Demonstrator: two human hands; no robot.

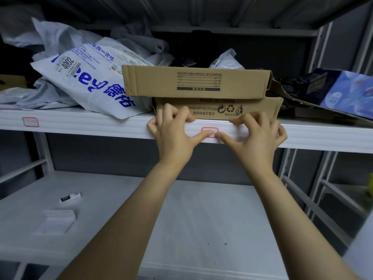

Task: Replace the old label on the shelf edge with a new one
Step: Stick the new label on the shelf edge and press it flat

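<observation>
A small white label with a red border [210,130] is stuck on the front face of the white shelf edge [101,126], at the middle. My left hand [173,136] and my right hand [256,138] flank it. Both thumbs lie straight along the edge, with their tips pressing on the label's lower part from either side and hiding its bottom border. The other fingers of each hand are bent, with their tips resting on top of the shelf lip. A second red-bordered label [30,121] sits on the same edge far to the left.
Two stacked cardboard boxes [193,81] stand just behind my hands, with a white printed plastic bag [86,81] to their left and a blue box [343,91] to their right. On the lower shelf at the left lie a pack of label sheets [56,220] and a small black-and-white item [70,197].
</observation>
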